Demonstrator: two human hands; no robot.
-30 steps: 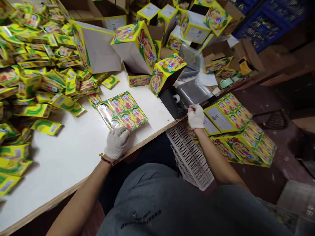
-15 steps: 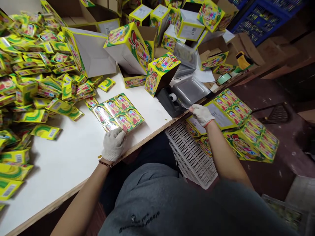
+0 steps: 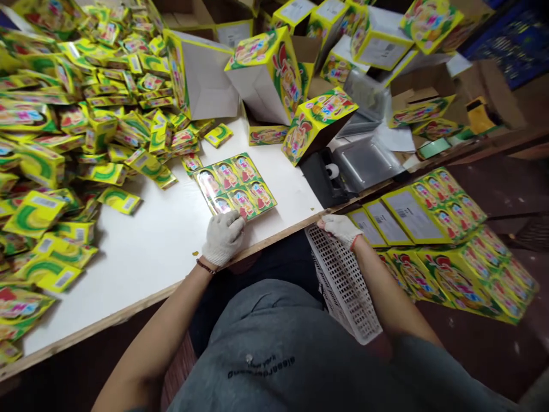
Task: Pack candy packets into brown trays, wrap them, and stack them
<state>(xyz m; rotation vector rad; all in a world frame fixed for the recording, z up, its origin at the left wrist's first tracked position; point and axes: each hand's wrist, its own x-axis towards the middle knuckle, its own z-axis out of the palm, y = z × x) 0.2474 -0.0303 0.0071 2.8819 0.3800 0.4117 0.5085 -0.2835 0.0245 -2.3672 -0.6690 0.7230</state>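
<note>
A flat bundle of six shiny yellow-and-green packets (image 3: 235,186) lies on the white table (image 3: 163,246) near its front edge. My left hand (image 3: 223,237), in a white glove, presses on the bundle's near corner with its fingers curled. My right hand (image 3: 341,228), also gloved, hovers at the table's edge above a white perforated basket (image 3: 345,286). Its fingers are pinched together; whatever they hold is too small to make out.
A big heap of loose yellow packets (image 3: 64,143) covers the table's left side. Open printed cartons (image 3: 266,80) stand at the back. A black tape dispenser (image 3: 326,174) and clear plastic trays (image 3: 364,163) sit right of the bundle. Packed cartons (image 3: 429,229) are stacked low on the right.
My right hand has drawn back from the tape dispenser toward me, down to the table edge above the basket. My left hand has stayed on the bundle. The view has shifted.
</note>
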